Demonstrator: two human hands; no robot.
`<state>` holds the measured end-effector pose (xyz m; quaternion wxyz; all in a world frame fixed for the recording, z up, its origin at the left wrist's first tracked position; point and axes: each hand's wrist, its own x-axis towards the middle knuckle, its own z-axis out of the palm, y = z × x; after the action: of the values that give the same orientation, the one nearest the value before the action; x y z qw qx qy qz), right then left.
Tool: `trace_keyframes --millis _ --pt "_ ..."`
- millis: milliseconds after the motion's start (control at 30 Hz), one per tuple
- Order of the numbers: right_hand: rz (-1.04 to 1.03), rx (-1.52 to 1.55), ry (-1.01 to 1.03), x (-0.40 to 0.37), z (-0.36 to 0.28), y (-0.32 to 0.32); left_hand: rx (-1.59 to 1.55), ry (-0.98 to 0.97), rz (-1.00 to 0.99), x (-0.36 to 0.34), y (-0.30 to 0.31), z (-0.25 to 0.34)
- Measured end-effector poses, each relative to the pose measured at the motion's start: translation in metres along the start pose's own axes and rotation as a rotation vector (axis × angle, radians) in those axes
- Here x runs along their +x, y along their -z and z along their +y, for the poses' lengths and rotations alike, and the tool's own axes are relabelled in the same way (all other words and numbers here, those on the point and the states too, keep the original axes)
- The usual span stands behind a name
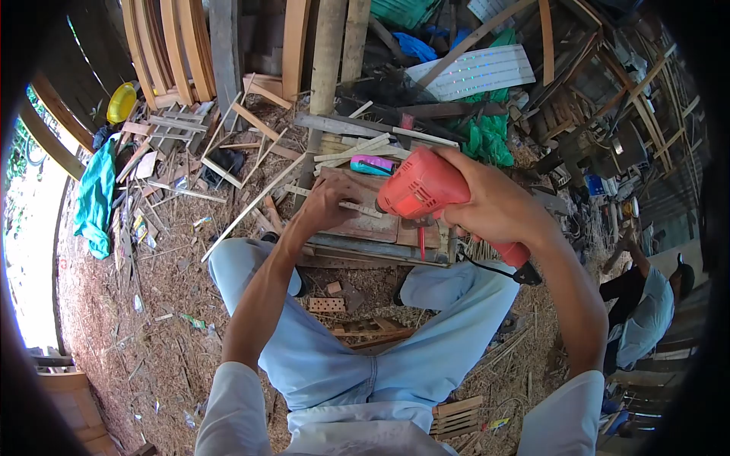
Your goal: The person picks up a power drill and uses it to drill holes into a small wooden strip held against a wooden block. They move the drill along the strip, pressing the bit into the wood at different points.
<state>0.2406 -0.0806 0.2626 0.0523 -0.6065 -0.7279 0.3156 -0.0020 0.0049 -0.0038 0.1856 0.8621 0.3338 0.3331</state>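
Observation:
My right hand (483, 201) is wrapped round a red power drill (426, 182), its body over the low wooden bench (342, 224) between my knees. The drill's front end points left and down, close to a thin pale wooden strip (367, 210). My left hand (334, 199) has its fingers closed on that strip and presses it near the bench top. The drill bit is hidden behind the drill body. A pink and turquoise object (372, 165) lies just beyond the drill, beside several loose pale strips (353, 152). A red pencil-like stick (422, 242) shows below the drill.
Wood shavings cover the floor (175, 304). A small block with holes (327, 305) lies between my feet. Wooden frames and sticks (243, 144) are piled front left, near a teal cloth (97, 201). A black cord (487, 267) trails from the drill. Another person (646, 311) is at the right.

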Motion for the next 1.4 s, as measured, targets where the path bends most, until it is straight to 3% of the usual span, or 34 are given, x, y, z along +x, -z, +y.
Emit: trace_keyframes --millis 767,933,1133,1333,1400 --pt "0.006 -0.006 0.035 0.007 0.008 -0.007 -0.026 0.007 -0.011 -0.003 -0.021 -0.010" --pt "-0.094 -0.036 -0.031 0.015 -0.006 0.001 -0.117 0.033 0.007 -0.001 -0.020 -0.009" --pt "-0.163 -0.052 -0.045 0.028 -0.018 0.009 -0.001 0.049 0.020 -0.006 -0.013 -0.010" --pt "-0.064 -0.070 0.097 0.030 0.001 -0.005 -0.150 0.090 0.002 -0.005 -0.013 -0.010" --pt "-0.088 -0.047 0.047 0.027 -0.004 -0.001 -0.214 0.126 -0.045 -0.005 -0.012 -0.010"
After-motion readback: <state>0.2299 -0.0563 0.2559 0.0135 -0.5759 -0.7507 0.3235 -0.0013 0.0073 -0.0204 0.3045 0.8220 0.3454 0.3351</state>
